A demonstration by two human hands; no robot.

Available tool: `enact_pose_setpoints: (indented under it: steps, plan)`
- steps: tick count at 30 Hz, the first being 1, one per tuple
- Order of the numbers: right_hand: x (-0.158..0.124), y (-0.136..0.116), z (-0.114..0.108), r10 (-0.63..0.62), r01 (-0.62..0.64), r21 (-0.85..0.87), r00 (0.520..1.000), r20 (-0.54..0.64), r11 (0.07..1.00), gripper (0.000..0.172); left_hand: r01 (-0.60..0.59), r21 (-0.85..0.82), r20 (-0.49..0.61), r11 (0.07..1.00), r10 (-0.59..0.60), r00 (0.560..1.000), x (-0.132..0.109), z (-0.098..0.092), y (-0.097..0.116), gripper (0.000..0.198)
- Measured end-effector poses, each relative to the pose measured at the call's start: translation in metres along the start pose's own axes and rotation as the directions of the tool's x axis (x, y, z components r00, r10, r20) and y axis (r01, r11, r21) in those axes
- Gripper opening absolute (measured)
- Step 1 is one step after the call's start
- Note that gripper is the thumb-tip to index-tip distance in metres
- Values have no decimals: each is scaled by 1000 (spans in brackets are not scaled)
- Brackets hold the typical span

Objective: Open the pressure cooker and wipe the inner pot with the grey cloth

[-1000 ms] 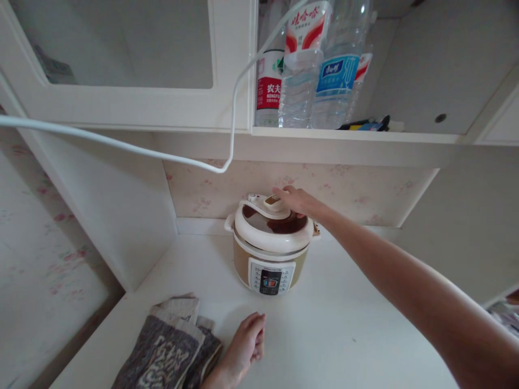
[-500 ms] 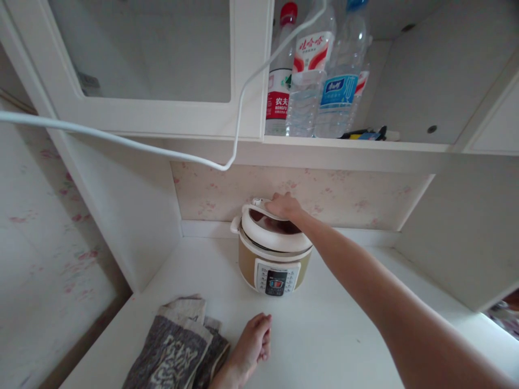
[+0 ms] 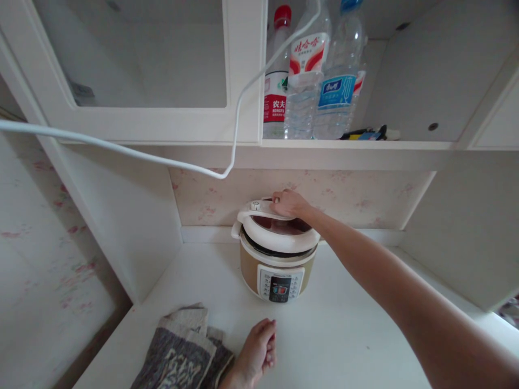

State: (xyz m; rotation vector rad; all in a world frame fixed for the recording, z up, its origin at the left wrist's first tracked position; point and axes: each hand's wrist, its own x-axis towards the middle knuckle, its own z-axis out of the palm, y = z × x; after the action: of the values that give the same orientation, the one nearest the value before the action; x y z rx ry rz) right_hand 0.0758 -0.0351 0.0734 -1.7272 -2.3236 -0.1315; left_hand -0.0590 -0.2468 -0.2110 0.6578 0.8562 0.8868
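An electric pressure cooker (image 3: 249, 270) with a gold body and a front control panel stands at the back of the white counter. Its white-rimmed lid (image 3: 259, 233) sits tilted above the pot, with a dark gap along the front and left. My right hand (image 3: 290, 203) is closed around the handle on top of this lid. In front of the cooker, my left hand (image 3: 257, 346) hovers over or rests on the counter, fingers curled in and nothing visible in them. Beside its wrist lies a folded grey and beige cloth (image 3: 174, 351).
An open shelf (image 3: 405, 145) overhead holds several plastic bottles, one a blue-labelled bottle (image 3: 335, 92). A white cable (image 3: 162, 162) hangs across the view before the glass-panelled cabinet door (image 3: 141, 121). Side panels flank the counter (image 3: 332, 335).
The lid has shifted slightly right and lifted off the pot a little, widening the gap, with my right hand still on its handle. My left hand stays curled in front.
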Motion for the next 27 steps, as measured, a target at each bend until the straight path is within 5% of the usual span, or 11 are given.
enact_pose_setpoints:
  steps: [27]
  plan:
    - [1, -57, -29, -186, 187, -31, 982, 17, 982, 37, 7, 18, 81, 1000, -8, 997, 13, -7, -6, 40]
